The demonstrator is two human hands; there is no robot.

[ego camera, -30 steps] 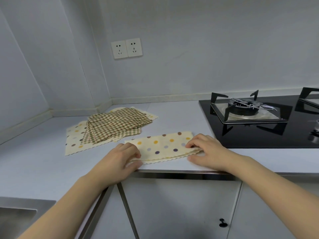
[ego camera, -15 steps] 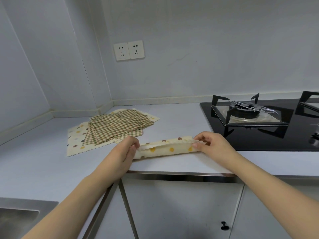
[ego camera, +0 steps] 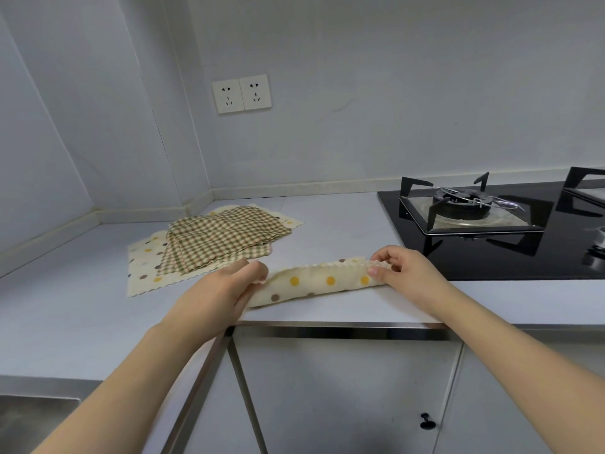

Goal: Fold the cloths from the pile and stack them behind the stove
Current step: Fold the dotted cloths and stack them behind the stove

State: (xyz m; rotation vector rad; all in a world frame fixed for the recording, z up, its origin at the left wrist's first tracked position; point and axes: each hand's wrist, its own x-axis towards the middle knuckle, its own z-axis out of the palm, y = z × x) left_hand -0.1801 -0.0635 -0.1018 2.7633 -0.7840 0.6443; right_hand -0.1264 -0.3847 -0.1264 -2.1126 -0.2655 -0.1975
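Step in hand, as judged: folding one dotted cloth [ego camera: 314, 283] over on itself along its long axis, on the worktop [ego camera: 327, 224] just in front of the stove's [ego camera: 491, 224] near-left corner.

Left hand [ego camera: 222, 290]: fingers curled, pinching the cloth's left end between thumb and fingertips. Right hand [ego camera: 402, 267]: fingers curled, pinching the right end, thumb on the near side. The cloth hangs between them as a narrow band, scalloped edges uppermost, lower fold resting on the worktop close to its front lip.

Pile [ego camera: 216, 244] of unfolded cloths: checked ones on top of a dotted one, well to the left of the stove, just beyond the left hand. No stack can be seen behind the stove; the strip of worktop there is only partly in view.

To do the fold well:
- Keep both pinches level so the scalloped edges meet along their whole length; the right end looks slightly higher than the left.
- Hold light tension end to end so the middle does not sag or crease.
- Lay the band down away from the front lip; it sits near enough to slide off.
- Smooth with flat fingers from the centre outward before the next fold.
- Keep the right end clear of the stove's glass edge.

Risk: thin fabric, layers likely to slip against each other when one pinch lets go.
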